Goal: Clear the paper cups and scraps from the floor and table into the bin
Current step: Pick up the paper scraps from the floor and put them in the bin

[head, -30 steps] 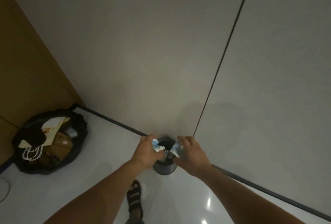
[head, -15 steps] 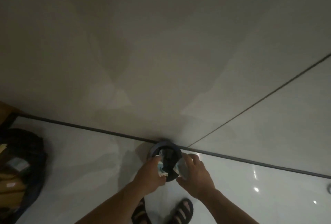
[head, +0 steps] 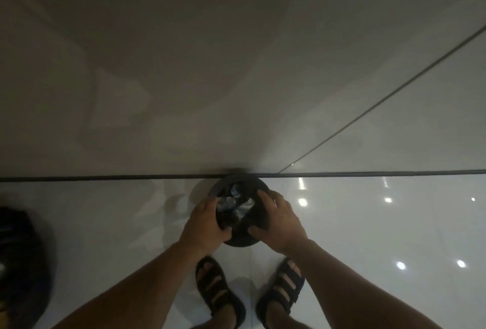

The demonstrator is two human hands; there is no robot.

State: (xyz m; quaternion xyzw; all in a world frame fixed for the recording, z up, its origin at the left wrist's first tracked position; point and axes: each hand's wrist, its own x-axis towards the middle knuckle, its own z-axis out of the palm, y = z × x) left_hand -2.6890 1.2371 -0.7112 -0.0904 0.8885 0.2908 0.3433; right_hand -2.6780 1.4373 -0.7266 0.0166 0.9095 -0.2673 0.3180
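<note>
A: How are the hands set?
B: The left hand (head: 207, 226) and right hand (head: 280, 223) each clasp the rim of the small dark round bin (head: 240, 242). The thumbs hook inside and the fingers curl over its sides. Neither holds paper.
A: And the rubbish?
B: The crumpled pale paper scraps (head: 236, 203) lie inside the mouth, between the hands and just above the thumbs in frame, equally near both.
A: Which way does the bin point?
B: Upright, with its long axis vertical and its mouth toward the camera. It sits at lower centre against the grey wall (head: 236, 65). Black sandals (head: 218, 292) stand below it on the glossy white floor (head: 368, 223).
</note>
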